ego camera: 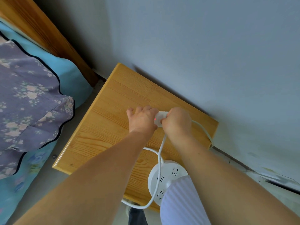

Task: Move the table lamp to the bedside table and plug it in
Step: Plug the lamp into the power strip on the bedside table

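Observation:
The white table lamp stands on the front right of the wooden bedside table (105, 120). Its round base (168, 174) has socket holes, and its pale striped shade (180, 203) is close under the camera. The lamp's white cord (159, 159) loops off the table's front edge and runs up into my right hand (177, 123). That hand is closed over the cord's end at a small white power strip (159, 116), where a red light glows. The plug itself is hidden in my fist. My left hand (142, 119) holds the strip down on the table from the left.
A grey wall runs along the table's back edge. The strip's own cable (205, 132) drops over the table's right edge. A bed with a floral pillow (29, 101), a blue sheet and a wooden headboard (48, 34) lies to the left, across a narrow floor gap.

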The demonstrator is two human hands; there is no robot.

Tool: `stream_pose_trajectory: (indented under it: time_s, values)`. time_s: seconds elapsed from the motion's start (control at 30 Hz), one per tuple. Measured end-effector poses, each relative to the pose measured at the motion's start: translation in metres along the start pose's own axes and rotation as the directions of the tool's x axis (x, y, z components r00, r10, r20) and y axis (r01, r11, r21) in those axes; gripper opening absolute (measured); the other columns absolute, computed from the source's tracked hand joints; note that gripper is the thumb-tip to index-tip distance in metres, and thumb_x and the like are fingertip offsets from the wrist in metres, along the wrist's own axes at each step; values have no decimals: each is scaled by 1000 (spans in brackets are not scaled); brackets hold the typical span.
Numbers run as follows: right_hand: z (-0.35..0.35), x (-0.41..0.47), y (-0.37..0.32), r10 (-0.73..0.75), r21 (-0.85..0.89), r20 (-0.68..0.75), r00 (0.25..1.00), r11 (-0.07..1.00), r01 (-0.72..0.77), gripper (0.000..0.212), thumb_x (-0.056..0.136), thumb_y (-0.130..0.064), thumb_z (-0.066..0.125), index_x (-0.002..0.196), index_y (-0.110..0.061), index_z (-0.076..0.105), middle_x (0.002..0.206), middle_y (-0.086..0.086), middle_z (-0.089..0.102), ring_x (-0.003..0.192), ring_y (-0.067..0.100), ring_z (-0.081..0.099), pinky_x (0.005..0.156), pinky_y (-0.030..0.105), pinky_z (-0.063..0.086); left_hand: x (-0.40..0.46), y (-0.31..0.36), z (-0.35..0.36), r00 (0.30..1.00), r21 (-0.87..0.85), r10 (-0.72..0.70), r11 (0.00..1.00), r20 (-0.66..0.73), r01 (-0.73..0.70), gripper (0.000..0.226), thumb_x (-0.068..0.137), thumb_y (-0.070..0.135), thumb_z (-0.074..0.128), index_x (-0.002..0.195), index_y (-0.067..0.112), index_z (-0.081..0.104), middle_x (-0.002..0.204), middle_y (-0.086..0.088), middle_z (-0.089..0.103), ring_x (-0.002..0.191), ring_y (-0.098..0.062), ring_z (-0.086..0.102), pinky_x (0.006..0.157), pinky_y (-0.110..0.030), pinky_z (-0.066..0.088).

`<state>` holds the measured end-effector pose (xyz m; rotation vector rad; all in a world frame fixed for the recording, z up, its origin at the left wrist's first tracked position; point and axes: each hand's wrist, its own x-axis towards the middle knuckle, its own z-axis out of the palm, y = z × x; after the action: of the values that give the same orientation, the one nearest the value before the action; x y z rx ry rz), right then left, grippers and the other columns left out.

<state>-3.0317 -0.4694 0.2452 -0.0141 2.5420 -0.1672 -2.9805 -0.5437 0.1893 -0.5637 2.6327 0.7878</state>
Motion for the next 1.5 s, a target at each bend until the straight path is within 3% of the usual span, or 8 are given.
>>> stream_pose_trajectory:
  time_s: [0.17,0.3,0.43,0.57,0.7,1.13,1.3,1.5]
  values:
    - [-2,1,4,20,12,12,1000,1000,-20,28,83,-20,65,106,-5,63,105,13,69,94,29,66,73,33,54,0,0,-2,1000,16,12,1000,2,-12,45,73,31,73,115,31,55,117,6,58,113,-24,45,104,-52,17]
    - [7,-12,8,-13,14,-10,1000,1000,13,21,86,-17,58,101,-4,65,100,13,69,90,26,65,66,29,47,0,0,-1,1000,11,10,1000,-2,-10,40,76,35,70,113,32,55,114,6,58,111,-23,45,104,-52,17]
    - [3,-7,8,39,107,-21,999,994,-37,25,84,-19,62,104,-4,65,104,14,69,94,28,65,70,31,50,0,-1,-1,1000,16,22,1000,8,-22,45,74,32,72,115,32,54,116,6,57,112,-24,44,104,-52,17]
    - [9,-12,3,-5,56,-35,999,998,7,21,86,-18,59,101,-4,65,101,14,69,93,28,64,65,28,43,1,-1,0,1000,4,14,1000,-12,-14,35,78,33,68,111,32,56,113,7,59,110,-23,45,103,-52,18]
    - [9,-2,5,66,94,-16,998,994,-64,27,83,-19,64,105,-4,64,104,15,69,95,30,65,69,32,49,1,-1,1,1000,-4,26,1000,-8,-26,40,75,34,71,112,32,56,114,7,58,111,-23,45,103,-52,18]
    - [14,-3,3,63,72,-41,997,996,-60,27,85,-21,62,107,-5,64,105,14,69,96,29,65,74,34,51,2,-3,1,999,-7,32,999,-8,-32,39,77,35,69,113,32,55,116,7,58,113,-23,44,104,-53,17]
    - [17,-3,3,106,90,-45,993,991,-102,28,87,-25,61,107,-6,65,106,13,69,97,28,64,67,28,45,2,-4,1,999,2,35,999,-5,-35,41,78,36,69,116,33,54,117,8,57,114,-22,44,105,-52,16]
    - [18,0,0,136,103,-40,990,986,-131,27,85,-20,62,109,-7,64,106,14,69,98,29,64,72,32,50,1,-3,1,999,15,45,999,-19,-45,38,80,36,66,116,33,54,116,7,57,113,-22,44,105,-53,16]
